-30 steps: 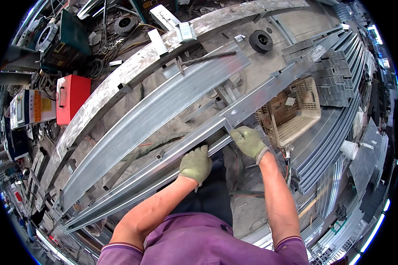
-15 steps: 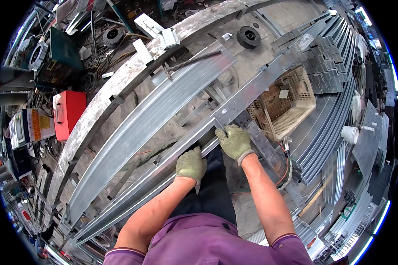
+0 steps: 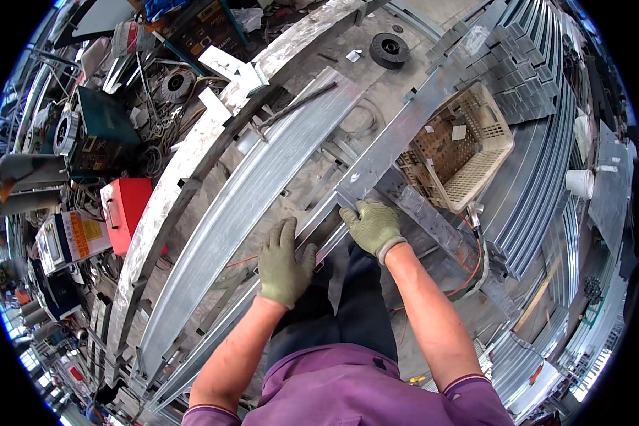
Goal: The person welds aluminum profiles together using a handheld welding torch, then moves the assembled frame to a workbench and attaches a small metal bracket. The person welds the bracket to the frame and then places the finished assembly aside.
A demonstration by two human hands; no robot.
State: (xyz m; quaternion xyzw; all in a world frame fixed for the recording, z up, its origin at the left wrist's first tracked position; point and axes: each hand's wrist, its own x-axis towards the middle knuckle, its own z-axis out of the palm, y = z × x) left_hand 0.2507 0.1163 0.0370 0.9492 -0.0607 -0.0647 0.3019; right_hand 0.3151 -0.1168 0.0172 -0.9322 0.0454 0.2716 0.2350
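A long grey metal channel (image 3: 327,221) runs diagonally in front of me, from the lower left toward a broad flat metal bar (image 3: 397,145) at the upper right. My right hand (image 3: 374,226), in a green work glove, has its bent fingers over the channel's near edge, close to where it meets the bar. A small metal plate (image 3: 347,198) stands at that joint, by my fingertips. Over the channel farther left is my left hand (image 3: 285,264), gloved too, fingers stretched out and thumb apart, holding nothing. Its palm hides part of the channel.
A wide curved metal strip (image 3: 245,195) and a curved beam (image 3: 165,213) lie beyond. Right of the bar is a beige plastic crate (image 3: 490,167). Stacked profiles (image 3: 539,177) and a white bucket (image 3: 579,184) are farther right. A red box (image 3: 129,213) stands left, a black spool (image 3: 389,50) ahead.
My left hand has come off its grip on the channel and spread its fingers, shifting slightly left. The right hand stays by the joint. The whole view has shifted a little.
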